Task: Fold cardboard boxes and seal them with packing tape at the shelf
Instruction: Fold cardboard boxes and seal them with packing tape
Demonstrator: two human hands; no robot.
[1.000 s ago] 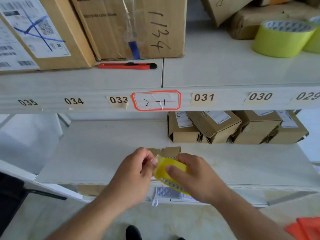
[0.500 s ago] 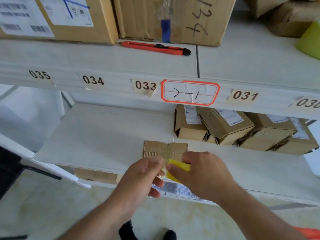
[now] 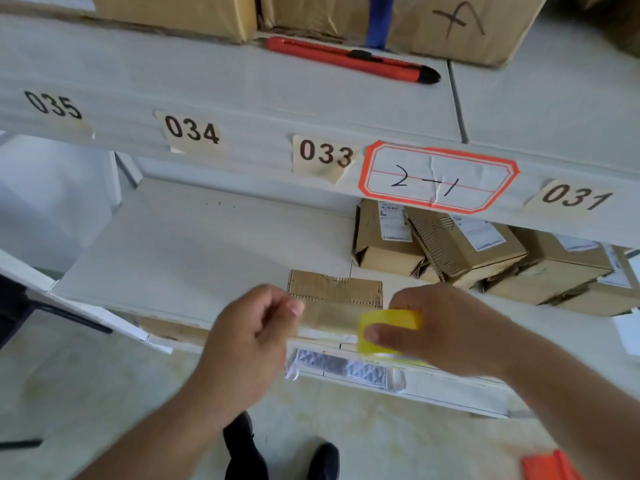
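A small folded cardboard box (image 3: 334, 289) lies on the lower white shelf (image 3: 194, 258) near its front edge. My right hand (image 3: 446, 327) grips a yellow roll of packing tape (image 3: 389, 329) just in front of the box. My left hand (image 3: 256, 330) pinches the free end of the tape. A clear strip of tape (image 3: 329, 318) is stretched between the two hands, across the box's near side.
Several sealed small boxes (image 3: 464, 247) with labels sit at the back right of the lower shelf. A red utility knife (image 3: 349, 58) lies on the upper shelf in front of large cartons (image 3: 415, 22). My shoes (image 3: 322, 459) show on the floor below.
My hands have moved apart, the left going left and the right going right, drawing a strip of tape off the roll. The camera has tilted down and moved closer.
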